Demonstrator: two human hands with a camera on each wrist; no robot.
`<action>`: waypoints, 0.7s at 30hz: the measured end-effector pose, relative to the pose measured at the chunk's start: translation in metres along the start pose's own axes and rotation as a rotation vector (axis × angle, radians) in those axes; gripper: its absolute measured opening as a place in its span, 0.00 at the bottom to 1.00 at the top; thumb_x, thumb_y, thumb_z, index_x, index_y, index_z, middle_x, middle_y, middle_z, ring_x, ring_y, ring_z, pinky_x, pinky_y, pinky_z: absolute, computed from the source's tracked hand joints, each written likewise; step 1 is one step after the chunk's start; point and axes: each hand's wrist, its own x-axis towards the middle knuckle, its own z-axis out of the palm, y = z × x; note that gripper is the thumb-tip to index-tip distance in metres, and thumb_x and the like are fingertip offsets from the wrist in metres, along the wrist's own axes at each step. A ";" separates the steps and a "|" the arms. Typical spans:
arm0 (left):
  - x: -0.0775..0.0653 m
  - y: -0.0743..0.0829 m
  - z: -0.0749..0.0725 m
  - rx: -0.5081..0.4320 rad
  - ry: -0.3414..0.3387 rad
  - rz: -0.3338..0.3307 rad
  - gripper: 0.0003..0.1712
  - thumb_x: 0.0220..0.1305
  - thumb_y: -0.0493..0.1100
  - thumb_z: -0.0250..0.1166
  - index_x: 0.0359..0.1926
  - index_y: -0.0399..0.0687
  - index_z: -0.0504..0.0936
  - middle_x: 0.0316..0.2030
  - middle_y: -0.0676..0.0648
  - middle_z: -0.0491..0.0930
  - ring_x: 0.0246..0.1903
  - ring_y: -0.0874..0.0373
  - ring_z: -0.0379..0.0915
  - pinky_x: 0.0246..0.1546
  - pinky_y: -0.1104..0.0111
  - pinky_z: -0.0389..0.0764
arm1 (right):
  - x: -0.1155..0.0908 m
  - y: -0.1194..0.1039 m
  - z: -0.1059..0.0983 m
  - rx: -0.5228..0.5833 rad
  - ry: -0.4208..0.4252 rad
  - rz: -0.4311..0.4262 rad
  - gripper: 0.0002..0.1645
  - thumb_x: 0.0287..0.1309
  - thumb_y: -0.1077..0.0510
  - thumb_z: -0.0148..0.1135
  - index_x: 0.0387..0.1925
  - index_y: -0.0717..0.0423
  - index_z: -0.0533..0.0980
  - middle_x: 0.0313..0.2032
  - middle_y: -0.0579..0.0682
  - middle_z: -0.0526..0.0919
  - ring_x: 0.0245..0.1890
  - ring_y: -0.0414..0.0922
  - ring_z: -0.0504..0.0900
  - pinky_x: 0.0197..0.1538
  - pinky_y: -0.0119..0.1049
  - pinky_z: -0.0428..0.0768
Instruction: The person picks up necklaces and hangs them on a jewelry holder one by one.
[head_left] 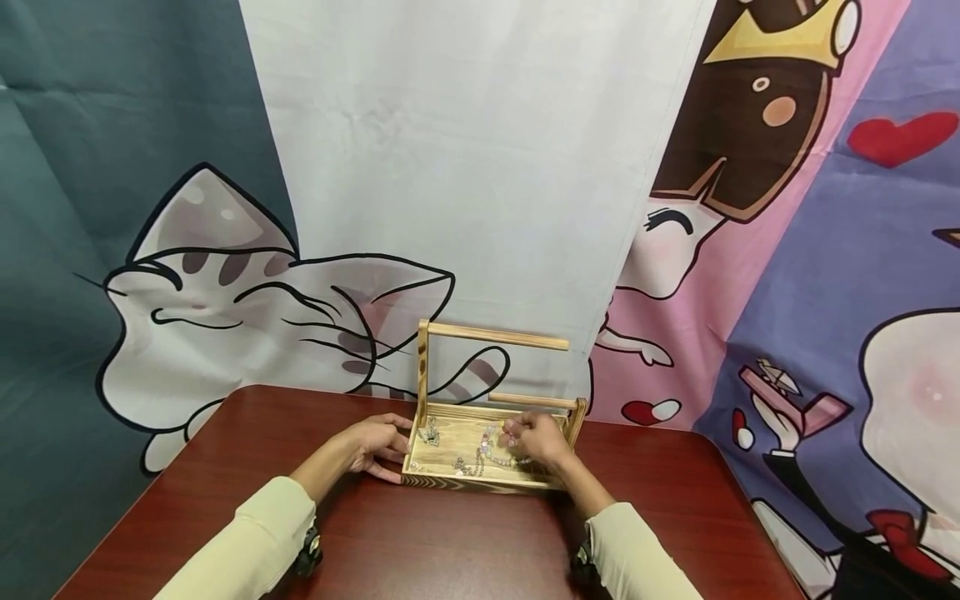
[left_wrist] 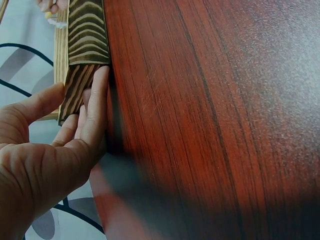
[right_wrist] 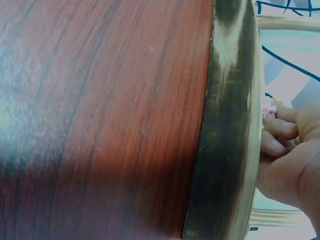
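In the head view, with 12 o'clock pointing away from the person, a shallow rectangular pale-wood tray with dark-grained sides (head_left: 480,483) sits on a glossy red-brown wooden table (head_left: 450,550). At its 9 o'clock end the left hand (head_left: 378,442) holds the end wall. Towards 2 o'clock the right hand (head_left: 538,435) pinches a pastel strand of small round beads (head_left: 486,446), part of which lies on the tray floor. A silver-coloured chain (head_left: 471,468) lies near 7 o'clock and a small silver-coloured ornament (head_left: 430,433) near 10, beside a square wooden post (head_left: 423,375).

In the left wrist view, the left hand is at 8 o'clock, narrow, thumb at the rim and fingers against the end wall. The tray looks stiff and fairly light; its solid walls seem a safer grip than the thin post.

In the right wrist view, the right hand is at 3 o'clock, fingertips closed on pinkish beads. The strand should be light, limp and rather slippery, its stringing probably fragile; a pinch between thumb and forefinger, on several beads together, suits it best.
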 end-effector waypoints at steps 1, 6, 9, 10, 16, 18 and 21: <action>0.000 0.000 0.000 0.001 0.000 0.001 0.37 0.68 0.26 0.63 0.77 0.36 0.67 0.59 0.32 0.85 0.49 0.45 0.87 0.45 0.46 0.97 | 0.000 0.000 0.000 0.039 -0.004 0.018 0.14 0.81 0.61 0.64 0.45 0.70 0.86 0.41 0.66 0.95 0.37 0.52 0.94 0.39 0.37 0.93; -0.001 0.000 0.000 -0.003 0.003 0.000 0.37 0.67 0.27 0.63 0.76 0.36 0.67 0.57 0.32 0.86 0.49 0.46 0.86 0.45 0.45 0.97 | -0.001 0.001 -0.003 0.211 -0.012 0.098 0.14 0.78 0.59 0.68 0.48 0.70 0.87 0.37 0.58 0.95 0.31 0.45 0.89 0.35 0.35 0.90; -0.001 0.000 0.001 -0.006 0.005 -0.002 0.37 0.67 0.27 0.63 0.77 0.36 0.67 0.57 0.32 0.86 0.49 0.46 0.86 0.46 0.45 0.97 | -0.002 0.002 -0.007 0.281 -0.032 0.127 0.16 0.78 0.56 0.69 0.52 0.68 0.87 0.30 0.46 0.90 0.23 0.37 0.74 0.25 0.30 0.77; -0.001 0.000 0.001 -0.006 0.005 -0.002 0.37 0.67 0.27 0.63 0.77 0.37 0.67 0.57 0.32 0.86 0.50 0.46 0.86 0.46 0.46 0.97 | -0.002 0.003 -0.008 0.313 -0.048 0.138 0.17 0.79 0.56 0.68 0.54 0.67 0.87 0.29 0.44 0.88 0.21 0.37 0.69 0.23 0.29 0.72; -0.002 0.001 0.002 -0.003 0.006 -0.002 0.37 0.68 0.27 0.63 0.77 0.36 0.67 0.56 0.32 0.86 0.50 0.46 0.86 0.46 0.46 0.97 | -0.006 0.003 -0.016 0.438 -0.082 0.147 0.20 0.80 0.54 0.68 0.60 0.67 0.85 0.25 0.40 0.79 0.17 0.35 0.55 0.18 0.27 0.56; -0.003 0.002 0.002 -0.001 0.008 -0.003 0.37 0.68 0.27 0.63 0.77 0.36 0.67 0.56 0.32 0.86 0.50 0.46 0.86 0.45 0.46 0.97 | -0.007 0.002 -0.017 0.461 -0.079 0.141 0.20 0.81 0.55 0.67 0.61 0.68 0.85 0.25 0.40 0.79 0.17 0.34 0.55 0.18 0.26 0.56; -0.004 0.002 0.002 0.003 0.011 -0.002 0.37 0.68 0.27 0.63 0.77 0.36 0.67 0.57 0.32 0.86 0.50 0.45 0.87 0.45 0.46 0.97 | -0.009 0.000 -0.018 0.470 -0.090 0.110 0.20 0.82 0.55 0.65 0.61 0.69 0.84 0.26 0.38 0.86 0.15 0.34 0.56 0.17 0.26 0.55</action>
